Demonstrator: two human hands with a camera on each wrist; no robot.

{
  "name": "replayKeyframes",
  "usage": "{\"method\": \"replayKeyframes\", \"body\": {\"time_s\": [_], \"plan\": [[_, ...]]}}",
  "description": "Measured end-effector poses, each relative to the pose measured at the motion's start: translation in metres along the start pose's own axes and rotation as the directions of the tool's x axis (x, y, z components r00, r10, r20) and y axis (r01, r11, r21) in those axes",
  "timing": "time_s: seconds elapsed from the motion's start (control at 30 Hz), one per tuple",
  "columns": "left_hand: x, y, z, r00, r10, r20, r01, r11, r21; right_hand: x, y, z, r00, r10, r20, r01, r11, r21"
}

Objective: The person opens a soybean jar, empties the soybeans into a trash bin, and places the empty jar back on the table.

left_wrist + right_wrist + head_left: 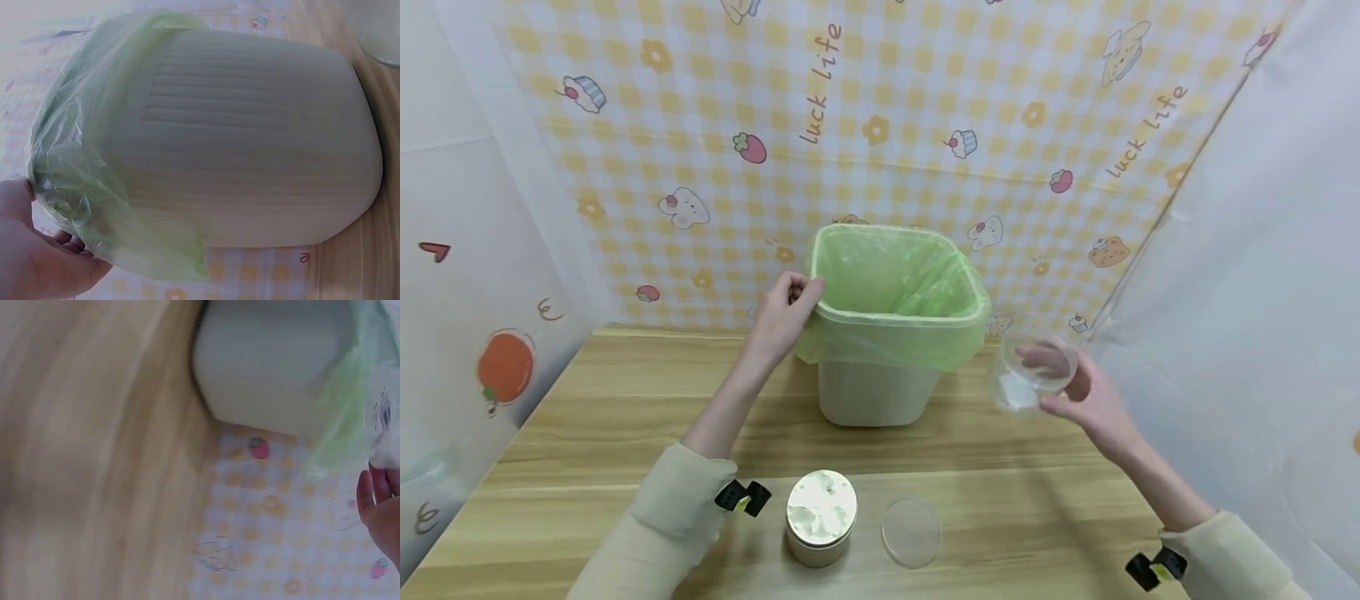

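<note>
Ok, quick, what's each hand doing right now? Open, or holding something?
Left hand: closed, holding the green liner at the edge of the bin.
Right hand: closed, holding a clear cup.

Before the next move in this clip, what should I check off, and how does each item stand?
1. Bin upright: ok.
2. Green bag folded over its rim: ok.
3. Left hand at the rim: ok.
4. Clear cup in the right hand: ok.
5. Cup over the bin's opening: not ok, it is off to the right.
6. Cup empty: cannot tell; a white patch shows, perhaps a label.
</note>
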State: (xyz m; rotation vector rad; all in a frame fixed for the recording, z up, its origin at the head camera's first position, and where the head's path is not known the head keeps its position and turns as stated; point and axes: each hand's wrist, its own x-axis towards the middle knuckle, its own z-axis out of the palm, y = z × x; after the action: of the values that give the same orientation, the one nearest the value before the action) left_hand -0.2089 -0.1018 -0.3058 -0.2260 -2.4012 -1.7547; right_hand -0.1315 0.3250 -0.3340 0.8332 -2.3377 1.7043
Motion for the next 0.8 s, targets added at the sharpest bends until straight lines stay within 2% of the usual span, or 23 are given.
{"method": "replayKeyframes", "body": {"time_s": [0.17,0.4,0.63,0.8], "plan": [[0.000,0.000,-0.001,1.000,0.019,0.001,-0.019,1.000,0.025,-0.029,0.031,0.012,0.989,0.083,0.122,-0.073,0.994,-0.080],[0.000,0.000,-0.003,1.000,0.029,0.011,-0.029,0.999,0.030,-0.057,0.063,0.028,0.951,0.208,0.229,-0.169,0.969,-0.178],[0.000,0.000,-0.006,0.999,0.035,0.021,-0.036,0.999,0.039,-0.070,0.078,0.038,0.899,0.277,0.340,-0.241,0.959,-0.147],[0.000,0.000,-0.007,0.999,0.040,0.030,-0.041,0.998,0.040,-0.077,0.087,0.043,0.890,0.255,0.379,-0.226,0.967,-0.121]]}}
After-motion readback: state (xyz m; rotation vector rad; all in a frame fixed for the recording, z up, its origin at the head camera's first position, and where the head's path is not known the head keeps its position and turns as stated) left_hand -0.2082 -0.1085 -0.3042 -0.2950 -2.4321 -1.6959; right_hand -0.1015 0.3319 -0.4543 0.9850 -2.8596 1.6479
